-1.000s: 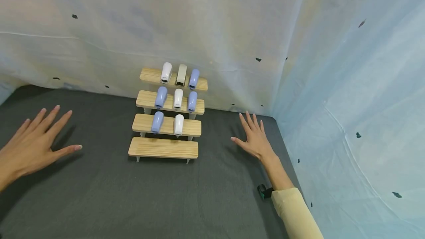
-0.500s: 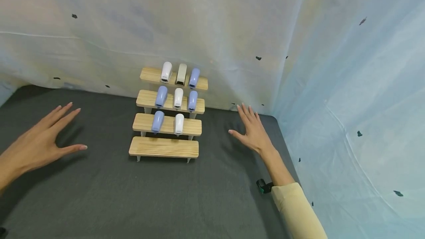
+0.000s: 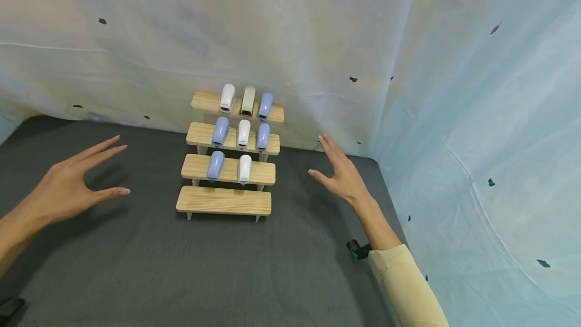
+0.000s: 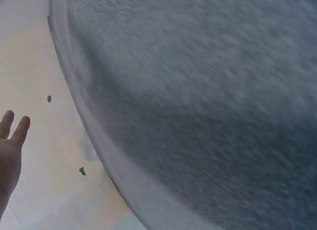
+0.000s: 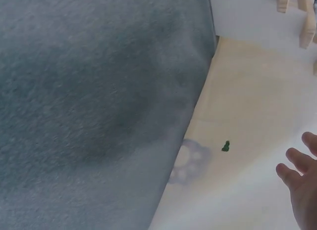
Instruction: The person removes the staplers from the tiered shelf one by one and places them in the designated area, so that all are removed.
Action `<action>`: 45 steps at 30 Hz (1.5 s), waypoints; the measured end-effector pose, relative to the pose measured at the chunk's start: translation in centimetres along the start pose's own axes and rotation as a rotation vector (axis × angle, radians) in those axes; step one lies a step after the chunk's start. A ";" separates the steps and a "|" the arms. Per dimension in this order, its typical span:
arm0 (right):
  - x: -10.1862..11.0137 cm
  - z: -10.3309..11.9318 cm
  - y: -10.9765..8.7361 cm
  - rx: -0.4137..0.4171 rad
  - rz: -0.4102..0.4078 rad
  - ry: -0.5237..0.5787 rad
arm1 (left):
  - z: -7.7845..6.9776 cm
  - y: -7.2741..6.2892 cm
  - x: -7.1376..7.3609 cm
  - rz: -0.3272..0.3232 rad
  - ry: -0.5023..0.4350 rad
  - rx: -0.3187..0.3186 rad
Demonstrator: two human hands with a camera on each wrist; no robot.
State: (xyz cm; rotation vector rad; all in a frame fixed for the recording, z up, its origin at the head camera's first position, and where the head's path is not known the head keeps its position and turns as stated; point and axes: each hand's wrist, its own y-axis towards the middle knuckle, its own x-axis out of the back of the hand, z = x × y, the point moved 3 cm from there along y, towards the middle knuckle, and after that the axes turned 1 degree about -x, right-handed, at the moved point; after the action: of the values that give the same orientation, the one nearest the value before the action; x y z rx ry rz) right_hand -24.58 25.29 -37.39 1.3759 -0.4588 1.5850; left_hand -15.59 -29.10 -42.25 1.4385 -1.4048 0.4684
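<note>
In the head view a stepped wooden stand stands at the middle back, its lowest shelf [image 3: 223,201] bare. Small staplers sit in rows on the upper shelves: a white stapler [image 3: 227,98], a grey stapler [image 3: 247,101] and a blue stapler [image 3: 265,105] on top, more blue and white ones below, such as the white stapler [image 3: 244,169]. My left hand [image 3: 72,185] hovers left of the stand, thumb apart from straight fingers, holding nothing. To the stand's right, my right hand [image 3: 340,173] hovers with straight fingers, also holding nothing. Neither hand touches a stapler.
A dark grey cloth [image 3: 218,271] covers the table. Behind it hangs a pale back curtain [image 3: 290,34], and a light blue curtain [image 3: 490,140] closes off the right side. A black strap device [image 3: 357,250] is on my right wrist.
My left hand has moved right toward the stand and turned more side-on. My right hand has shifted slightly left and away from me, its fingers drawing together. The staplers have stayed put.
</note>
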 end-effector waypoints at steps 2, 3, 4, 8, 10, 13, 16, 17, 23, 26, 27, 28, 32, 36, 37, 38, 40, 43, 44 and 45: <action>0.1 0.3 0.2 0.026 -0.022 0.014 | -0.3 0.3 0.0 0.006 -0.033 0.023; 0.1 0.4 0.2 0.037 -0.033 0.025 | -0.5 0.4 0.0 0.005 -0.046 0.031; 0.2 0.5 0.3 0.047 -0.046 0.037 | -0.7 0.5 -0.1 0.002 -0.058 0.036; 0.4 1.0 0.6 0.065 -0.085 0.085 | -1.3 0.9 -0.3 -0.015 -0.113 0.056; 0.5 1.3 0.8 0.072 -0.101 0.106 | -1.6 1.0 -0.4 -0.021 -0.147 0.063; 0.7 1.7 1.3 0.079 -0.118 0.133 | -1.8 1.1 -0.7 -0.021 -0.211 0.080; 0.7 1.9 1.8 0.089 -0.131 0.176 | -2.0 1.3 -1.0 -0.015 -0.267 0.081; 0.7 2.0 2.0 0.089 -0.133 0.188 | -2.1 1.4 -1.0 -0.011 -0.287 0.084; 0.8 2.4 3.0 0.086 -0.134 0.271 | -2.6 2.0 -1.4 0.041 -0.341 0.134; 0.8 2.6 3.6 0.087 -0.139 0.342 | -2.7 2.3 -1.6 0.078 -0.377 0.148; 0.7 2.7 3.8 0.088 -0.143 0.366 | -2.7 2.4 -1.7 0.089 -0.402 0.147; 0.7 2.7 4.0 0.088 -0.148 0.389 | -2.8 2.5 -1.8 0.095 -0.424 0.146; 0.5 3.0 4.6 0.090 -0.176 0.460 | -2.9 3.0 -2.3 0.108 -0.529 0.133; 1.1 4.3 5.1 0.082 -0.198 0.502 | -3.1 3.4 -2.7 0.096 -0.635 0.114; 1.4 4.8 5.3 0.079 -0.201 0.504 | -3.2 3.5 -2.8 0.093 -0.660 0.110; 1.7 5.4 5.4 0.076 -0.203 0.507 | -3.3 3.7 -2.9 0.091 -0.684 0.104; 2.4 6.5 5.6 0.072 -0.206 0.520 | -3.5 3.9 -3.1 0.091 -0.710 0.091; 2.9 7.6 6.0 0.068 -0.206 0.542 | -4.0 4.2 -3.5 0.097 -0.737 0.070; 2.9 7.8 6.1 0.070 -0.205 0.554 | -4.1 4.3 -3.6 0.100 -0.749 0.066; 2.9 8.0 6.3 0.072 -0.203 0.563 | -4.2 4.4 -3.7 0.102 -0.756 0.064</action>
State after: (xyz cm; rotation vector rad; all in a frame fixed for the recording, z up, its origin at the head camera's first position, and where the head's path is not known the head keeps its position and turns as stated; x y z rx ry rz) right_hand -25.15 17.25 -30.51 0.9306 0.0760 1.7372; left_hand -18.85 -22.81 -41.95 1.6867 -2.0746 0.0110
